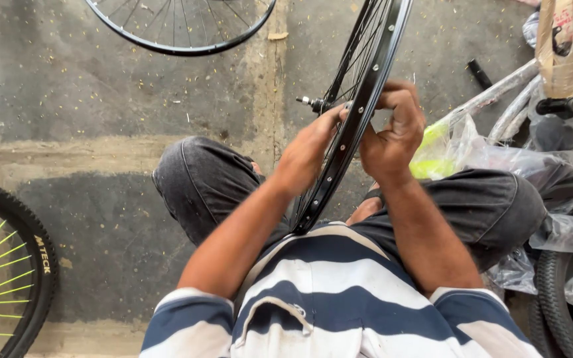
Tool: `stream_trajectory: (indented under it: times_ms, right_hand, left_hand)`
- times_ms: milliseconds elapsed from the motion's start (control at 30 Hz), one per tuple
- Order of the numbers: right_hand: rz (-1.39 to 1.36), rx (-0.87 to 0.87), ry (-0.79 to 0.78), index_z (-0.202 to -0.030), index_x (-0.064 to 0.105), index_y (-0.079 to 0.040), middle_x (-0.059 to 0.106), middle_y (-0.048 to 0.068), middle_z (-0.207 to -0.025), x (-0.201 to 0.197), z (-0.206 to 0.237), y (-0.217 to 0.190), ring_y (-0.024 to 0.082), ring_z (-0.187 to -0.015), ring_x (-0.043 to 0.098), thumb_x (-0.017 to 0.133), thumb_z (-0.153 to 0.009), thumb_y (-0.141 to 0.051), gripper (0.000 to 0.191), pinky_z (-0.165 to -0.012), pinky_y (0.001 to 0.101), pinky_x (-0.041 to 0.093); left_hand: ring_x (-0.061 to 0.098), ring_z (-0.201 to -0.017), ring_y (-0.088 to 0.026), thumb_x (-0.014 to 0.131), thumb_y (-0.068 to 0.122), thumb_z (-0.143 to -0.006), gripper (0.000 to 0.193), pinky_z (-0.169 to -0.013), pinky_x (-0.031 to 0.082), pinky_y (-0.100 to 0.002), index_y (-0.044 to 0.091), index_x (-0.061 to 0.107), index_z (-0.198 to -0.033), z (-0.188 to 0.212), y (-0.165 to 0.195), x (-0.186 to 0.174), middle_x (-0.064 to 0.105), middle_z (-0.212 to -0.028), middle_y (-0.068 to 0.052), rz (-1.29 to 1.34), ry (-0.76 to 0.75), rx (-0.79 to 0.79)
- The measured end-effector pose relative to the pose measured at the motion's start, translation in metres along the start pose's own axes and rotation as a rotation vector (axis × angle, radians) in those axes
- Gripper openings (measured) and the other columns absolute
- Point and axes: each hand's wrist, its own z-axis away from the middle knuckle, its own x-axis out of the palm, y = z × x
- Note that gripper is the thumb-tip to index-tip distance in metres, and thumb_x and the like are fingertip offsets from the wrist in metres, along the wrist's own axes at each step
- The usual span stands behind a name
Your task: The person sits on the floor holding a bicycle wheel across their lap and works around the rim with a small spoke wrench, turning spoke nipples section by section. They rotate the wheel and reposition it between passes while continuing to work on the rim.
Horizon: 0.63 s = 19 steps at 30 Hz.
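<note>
Rim (356,126): bare black metal hoop with thin spokes, standing edge-on between the knees, bottom edge at the striped shirt (339,298).
Left hand (310,149): fingers curled on the rim's left side, near the hub axle (310,103).
Right hand (392,136): closed tight around the rim's right edge.
Room: open rough concrete floor (101,86) to the left; right side is crowded by a plastic-wrapped frame (512,93).
Edges: second wheel (180,26) up top, knobby tire (31,245) at far left.

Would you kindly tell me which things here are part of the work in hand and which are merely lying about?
In hand:
- bare black wheel rim, upright between the knees
- left hand and right hand, gripping the rim from either side

Lying about:
- second bare rim on the floor
- tyred wheel with yellow spokes
- plastic-wrapped bicycle frame
</note>
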Motion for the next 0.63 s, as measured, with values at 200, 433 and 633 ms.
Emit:
stream_trajectory:
  times_ms: [200, 433, 633]
  right_hand:
    - [-0.377, 0.249, -0.344, -0.137, 0.062, 0.000, 0.064, 0.003, -0.101, -0.035, -0.015, -0.010, 0.008, -0.083, 0.059, 0.075, -0.093, 0.004, 0.046, -0.075, 0.0235, 0.050]
    - [-0.085, 0.038, -0.190, -0.107, 0.060, -0.005, 0.065, 0.003, -0.099, -0.011, -0.027, -0.006, 0.007, -0.081, 0.062, 0.082, -0.088, -0.001, 0.030, -0.071, 0.0226, 0.050]
    - [-0.183, 0.249, -0.227, -0.117, 0.068, -0.006, 0.068, 0.000, -0.096, -0.008, -0.017, -0.016, 0.009, -0.083, 0.063, 0.089, -0.094, -0.020, 0.035, -0.073, 0.0225, 0.048]
  left_hand:
    - [0.057, -0.104, -0.018, 0.043, 0.038, -0.119, 0.049, -0.096, 0.046, -0.034, -0.002, 0.060, -0.143, -0.030, -0.021, 0.009, 0.065, -0.110, -0.012, 0.331, -0.030, -0.140]
    - [0.057, -0.124, -0.013, 0.049, 0.032, -0.113, 0.039, -0.113, 0.041, -0.032, -0.001, 0.065, -0.126, -0.037, -0.026, 0.001, 0.065, -0.129, -0.006, 0.301, -0.076, 0.014]
    - [0.048, -0.132, -0.017, 0.054, 0.029, -0.118, 0.035, -0.124, 0.032, -0.036, 0.001, 0.059, -0.138, -0.022, -0.054, -0.010, 0.056, -0.138, -0.009, 0.436, -0.158, 0.044]
